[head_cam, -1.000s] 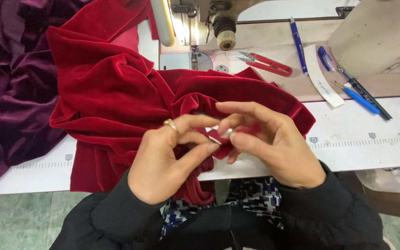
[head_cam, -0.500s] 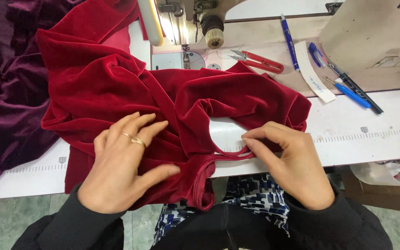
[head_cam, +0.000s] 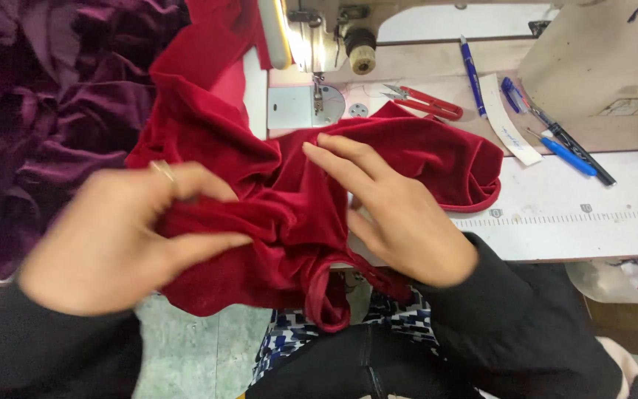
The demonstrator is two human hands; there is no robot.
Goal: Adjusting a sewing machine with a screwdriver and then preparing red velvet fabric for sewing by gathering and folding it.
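White sewing table [head_cam: 570,229], green floor [head_cam: 215,332]

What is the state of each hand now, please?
Left hand: closed, its fingers pinching a fold of the red velvet fabric.
Right hand: open, fingers stretched flat on the same fabric, holding nothing.

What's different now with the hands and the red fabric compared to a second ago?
Both hands let go of the small spot they pinched together. The left hand moved left and now grips a bunched fold of the red velvet; the right hand lies flat on it, fingers spread toward the sewing machine. The fabric is gathered closer. The snips, pens and purple fabric stayed put.
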